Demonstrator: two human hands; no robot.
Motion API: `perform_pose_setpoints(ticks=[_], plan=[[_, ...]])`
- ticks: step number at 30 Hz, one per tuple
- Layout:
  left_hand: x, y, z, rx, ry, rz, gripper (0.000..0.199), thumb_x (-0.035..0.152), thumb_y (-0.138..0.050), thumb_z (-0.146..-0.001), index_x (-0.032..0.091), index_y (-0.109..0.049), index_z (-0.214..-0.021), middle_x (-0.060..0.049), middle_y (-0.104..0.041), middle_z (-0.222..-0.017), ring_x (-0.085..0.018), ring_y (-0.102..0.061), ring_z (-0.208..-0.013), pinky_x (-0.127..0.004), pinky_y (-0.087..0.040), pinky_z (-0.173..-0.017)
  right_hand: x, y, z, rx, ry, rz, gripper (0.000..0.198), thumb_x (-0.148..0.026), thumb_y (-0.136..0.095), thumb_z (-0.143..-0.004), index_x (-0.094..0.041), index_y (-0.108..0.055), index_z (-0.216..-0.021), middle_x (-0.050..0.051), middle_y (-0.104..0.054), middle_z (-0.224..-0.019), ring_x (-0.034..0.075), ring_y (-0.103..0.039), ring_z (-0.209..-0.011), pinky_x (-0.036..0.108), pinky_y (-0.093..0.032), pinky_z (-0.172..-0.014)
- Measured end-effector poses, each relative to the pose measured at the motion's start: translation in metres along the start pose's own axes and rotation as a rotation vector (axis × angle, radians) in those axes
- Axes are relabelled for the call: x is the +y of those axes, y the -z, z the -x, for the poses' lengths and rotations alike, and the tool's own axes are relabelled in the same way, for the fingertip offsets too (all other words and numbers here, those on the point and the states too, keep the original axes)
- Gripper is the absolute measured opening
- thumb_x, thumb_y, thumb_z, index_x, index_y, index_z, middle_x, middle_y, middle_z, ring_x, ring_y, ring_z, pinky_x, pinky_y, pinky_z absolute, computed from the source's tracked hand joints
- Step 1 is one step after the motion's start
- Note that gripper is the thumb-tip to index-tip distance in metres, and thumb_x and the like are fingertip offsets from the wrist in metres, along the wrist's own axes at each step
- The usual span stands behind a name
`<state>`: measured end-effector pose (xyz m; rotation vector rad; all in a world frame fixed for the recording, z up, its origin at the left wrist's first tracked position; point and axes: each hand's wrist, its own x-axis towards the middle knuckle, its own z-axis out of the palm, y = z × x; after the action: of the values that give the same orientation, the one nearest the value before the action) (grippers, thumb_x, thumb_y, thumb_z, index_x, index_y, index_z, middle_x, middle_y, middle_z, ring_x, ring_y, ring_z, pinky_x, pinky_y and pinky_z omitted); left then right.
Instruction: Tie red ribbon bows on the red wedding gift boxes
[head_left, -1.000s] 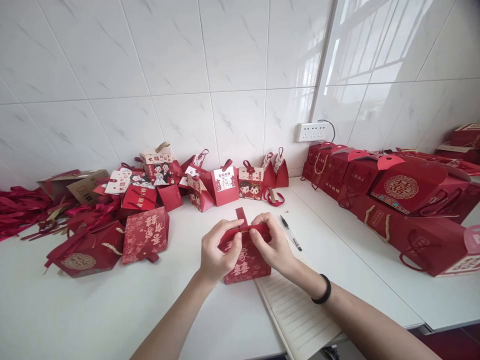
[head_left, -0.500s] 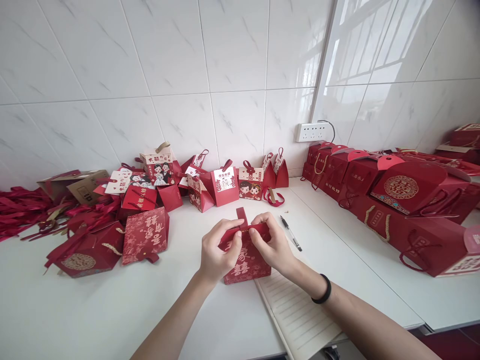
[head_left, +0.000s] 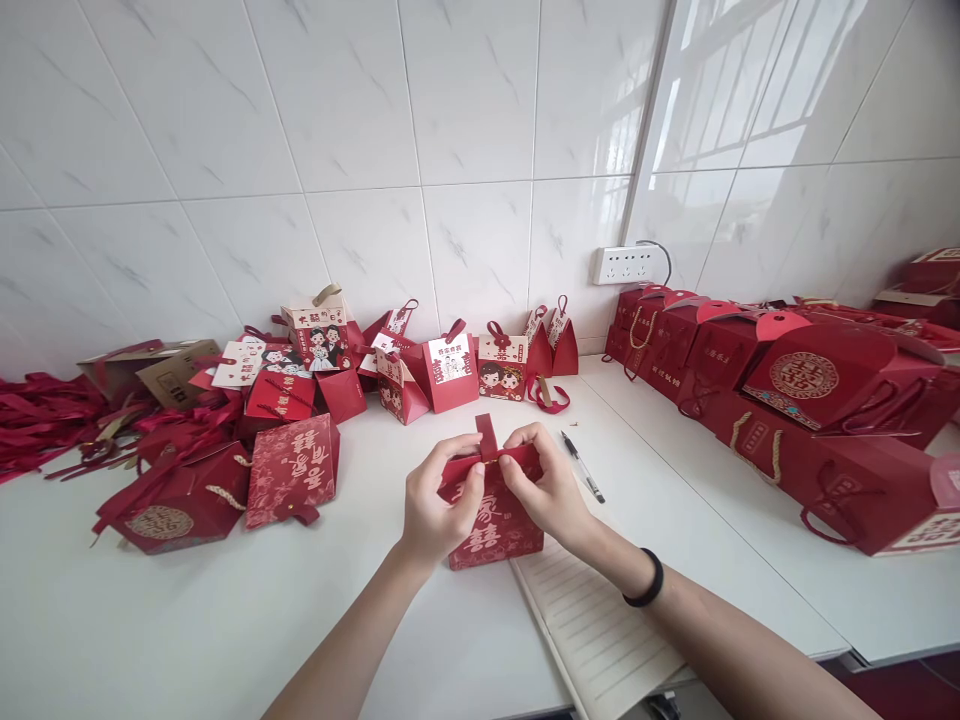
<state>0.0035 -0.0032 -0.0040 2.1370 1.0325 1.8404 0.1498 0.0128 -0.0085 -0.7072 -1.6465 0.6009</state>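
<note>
While left hand [head_left: 444,500] and right hand [head_left: 547,490] pinch its crosswise top, the red box [head_left: 504,535] stands upright.

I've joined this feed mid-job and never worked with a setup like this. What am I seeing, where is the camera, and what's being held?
There is no machine here: these are a person's bare hands, seen by a camera worn on their head that looks forward and down. The left hand and right hand both pinch the top edge of a patterned red box, where a red strap sticks up. On the white table, a lined notebook lies partly under the right forearm, with a pen beyond it. Small gift boxes line the wall, red ribbons are heaped at far left, and larger red cartons stand at right.
</note>
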Motion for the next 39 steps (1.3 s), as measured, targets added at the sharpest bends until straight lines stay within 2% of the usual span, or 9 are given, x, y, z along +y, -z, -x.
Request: perform_pose_setpoints(ticks=[3, 6, 16, 24, 28, 31, 34, 39], plan=[[-0.0004, -0.0010, 0.0006, -0.009, 0.038, 0.081, 0.033, 0.016, -0.054, -0.081, 0.017, -0.049, -0.114, -0.005, -0.067, -0.087, -0.015, -0.066, -0.079, -0.025, -0.056, -0.069, -0.0007, 0.0006, 0.0007, 0.000, 0.004, 0.009, 0.006, -0.025, -0.048, -0.084, -0.021, -0.044, -0.082, -0.002, -0.050, -0.071, 0.012, -0.047, -0.059, 0.024, -0.041, -0.054], [-0.0007, -0.0012, 0.0003, -0.008, 0.062, 0.138, 0.037, 0.017, -0.054, -0.081, 0.018, -0.044, -0.117, -0.005, -0.067, -0.086, -0.015, -0.065, -0.079, -0.026, -0.056, -0.068, -0.0017, 0.0006, 0.0011, -0.012, 0.015, 0.007, 0.006, -0.025, -0.048, -0.084, -0.021, -0.044, -0.083, -0.001, -0.050, -0.071, 0.012, -0.047, -0.060, 0.025, -0.041, -0.054], [0.0041, -0.0015, -0.0012, 0.034, 0.159, 0.074, 0.024, 0.020, -0.058, -0.078, 0.018, -0.051, -0.100, -0.004, -0.067, -0.082, -0.015, -0.066, -0.075, -0.024, -0.056, -0.063, -0.0015, -0.0011, -0.0003, -0.009, -0.022, -0.004, 0.008, -0.026, -0.048, -0.084, -0.021, -0.043, -0.082, -0.002, -0.050, -0.069, 0.012, -0.046, -0.058, 0.024, -0.041, -0.052], [0.0037, -0.0060, -0.0010, 0.083, 0.304, 0.199, 0.022, 0.022, -0.060, -0.077, 0.019, -0.045, -0.092, -0.004, -0.067, -0.080, -0.015, -0.067, -0.073, -0.026, -0.056, -0.066, -0.0043, -0.0048, -0.0039, 0.016, -0.091, -0.025, 0.008, -0.025, -0.048, -0.080, -0.021, -0.043, -0.078, -0.002, -0.050, -0.067, 0.011, -0.046, -0.055, 0.023, -0.040, -0.050], [0.0022, -0.0038, -0.0010, 0.041, 0.364, 0.228, 0.024, 0.026, -0.061, -0.077, 0.018, -0.050, -0.097, -0.005, -0.068, -0.083, -0.016, -0.067, -0.072, -0.026, -0.055, -0.065, -0.0024, -0.0035, -0.0023, 0.032, -0.037, -0.016, 0.006, -0.026, -0.047, -0.082, -0.020, -0.044, -0.080, -0.001, -0.051, -0.069, 0.012, -0.048, -0.059, 0.024, -0.043, -0.054], [0.0011, -0.0013, -0.0025, -0.002, 0.336, 0.192, 0.016, 0.028, -0.061, -0.076, 0.016, -0.058, -0.087, -0.005, -0.067, -0.079, -0.016, -0.066, -0.071, -0.024, -0.054, -0.063, -0.0010, -0.0015, -0.0010, 0.009, -0.011, -0.013, 0.006, -0.026, -0.048, -0.083, -0.021, -0.045, -0.082, -0.001, -0.052, -0.071, 0.012, -0.049, -0.061, 0.025, -0.043, -0.055], [-0.0001, 0.0002, -0.0037, -0.040, 0.337, 0.177, 0.015, 0.030, -0.060, -0.077, 0.016, -0.061, -0.080, -0.003, -0.065, -0.071, -0.014, -0.062, -0.063, -0.022, -0.051, -0.057, -0.0006, -0.0006, -0.0009, 0.002, -0.001, -0.014, 0.007, -0.026, -0.049, -0.083, -0.021, -0.045, -0.082, -0.001, -0.052, -0.073, 0.013, -0.049, -0.062, 0.025, -0.043, -0.056], [-0.0009, 0.0018, -0.0053, -0.108, 0.333, 0.204, 0.016, 0.030, -0.057, -0.080, 0.015, -0.063, -0.079, -0.003, -0.064, -0.071, -0.015, -0.061, -0.068, -0.023, -0.050, -0.061, -0.0008, -0.0002, -0.0008, -0.004, 0.007, -0.031, 0.006, -0.025, -0.049, -0.085, -0.020, -0.045, -0.083, -0.001, -0.052, -0.074, 0.012, -0.049, -0.063, 0.024, -0.043, -0.057]])
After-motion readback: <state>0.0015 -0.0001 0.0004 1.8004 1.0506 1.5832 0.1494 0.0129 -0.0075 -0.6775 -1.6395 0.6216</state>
